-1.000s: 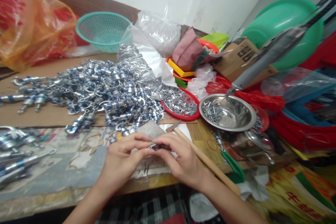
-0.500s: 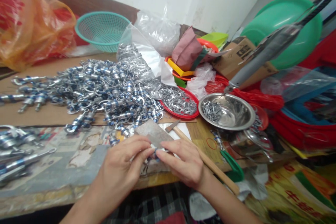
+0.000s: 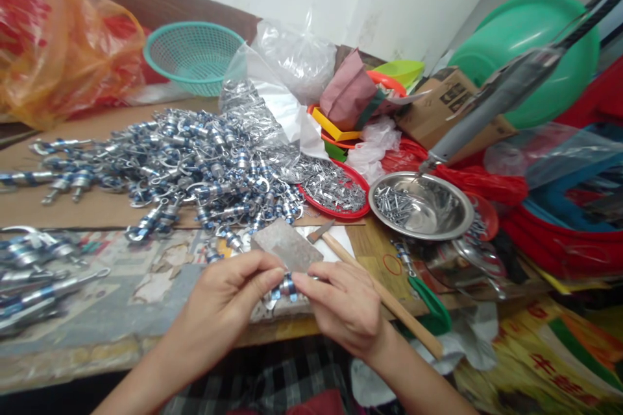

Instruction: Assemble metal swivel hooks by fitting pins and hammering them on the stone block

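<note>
Both of my hands meet at the table's front edge over a small silver-and-blue metal fitting (image 3: 287, 288). My left hand (image 3: 231, 298) pinches its left end between thumb and fingertips. On its other end, the thumb and fingers of my right hand (image 3: 343, 301) are closed. Part of the piece is hidden by the fingers. Just beyond lies a flat grey metal block (image 3: 287, 243). A hammer (image 3: 384, 292) with a wooden handle rests beside my right hand, its head near the block.
A large heap of similar silver-and-blue fittings (image 3: 195, 162) covers the cardboard at left. A red tray (image 3: 357, 207) holds small metal pieces; a steel bowl (image 3: 452, 227) holds pins. A grey tool (image 3: 496, 104) hangs over the bowl. A teal basket (image 3: 195, 85) stands behind.
My fingers have shifted slightly, so more of the blue-banded fitting shows between them. My right hand has moved a little to the right. The surrounding things stay put.
</note>
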`<state>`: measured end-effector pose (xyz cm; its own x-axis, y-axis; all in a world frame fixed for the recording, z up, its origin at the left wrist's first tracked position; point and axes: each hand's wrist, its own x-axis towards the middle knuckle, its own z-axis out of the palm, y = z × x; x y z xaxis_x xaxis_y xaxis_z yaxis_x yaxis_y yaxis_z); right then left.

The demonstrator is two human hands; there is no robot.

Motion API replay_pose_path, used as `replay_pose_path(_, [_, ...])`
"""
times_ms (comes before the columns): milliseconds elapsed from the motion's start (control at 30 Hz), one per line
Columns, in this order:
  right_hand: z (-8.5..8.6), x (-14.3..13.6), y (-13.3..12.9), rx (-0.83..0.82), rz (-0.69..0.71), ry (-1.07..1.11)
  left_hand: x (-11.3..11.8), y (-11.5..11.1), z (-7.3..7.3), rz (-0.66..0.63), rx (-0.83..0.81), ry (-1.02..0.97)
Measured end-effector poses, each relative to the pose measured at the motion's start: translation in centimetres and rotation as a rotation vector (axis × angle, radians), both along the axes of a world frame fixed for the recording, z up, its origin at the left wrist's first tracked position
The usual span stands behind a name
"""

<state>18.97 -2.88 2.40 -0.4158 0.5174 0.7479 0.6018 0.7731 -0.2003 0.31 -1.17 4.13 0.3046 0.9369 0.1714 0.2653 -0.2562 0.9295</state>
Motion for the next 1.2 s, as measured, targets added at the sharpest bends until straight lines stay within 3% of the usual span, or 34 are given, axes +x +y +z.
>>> replay_pose_path(133, [-0.4,-0.4,0.2,-0.215,0.04,0.168,0.7,-0.1,-0.7,0.13,-0.263,-0.208])
replay_pose_path(267, [-0.6,-1.1,-0.4,-0.42,-0.03,0.242,1.5,-0.9,-1.7,0.235,-0.569,-0.475])
replay_pose_path(367, [0.1,-1.1,-0.4,-0.507,-0.042,0.157,1.6,-1.2,-2.1,0.254,-0.556,-0.546])
replay_pose_path(467, [1.2,0.0,1.9,-0.597,0.004,-0.037,1.4,-0.9,-2.3,0.224,-0.557,-0.554])
replay_pose_path(533, [1.5,1.6,5.1,-0.561,-0.163,-0.169,1.2,-0.5,-2.2,0.172,-0.614,-0.544])
replay_pose_path(600, [1.4,3.3,8.9,-0.499,-0.553,-0.417,1.0,-0.1,-2.0,0.136,-0.648,-0.532])
replay_pose_path(667, [0.9,4.8,12.4,-0.541,-0.647,-0.52,0.9,0.2,-1.8,0.128,-0.655,-0.517])
replay_pose_path(767, [0.0,5.9,15.6,-0.617,-0.67,-0.639,0.9,0.5,-1.8,0.13,-0.677,-0.51])
replay_pose_path(967, [-0.5,5.9,16.4,-0.684,-0.673,-0.721,0.8,0.8,-2.3,0.131,-0.685,-0.556])
replay_pose_path(1200, [-0.7,7.6,16.3,-0.656,-0.68,-0.508,0.8,1.1,-2.7,0.149,-0.644,-0.528])
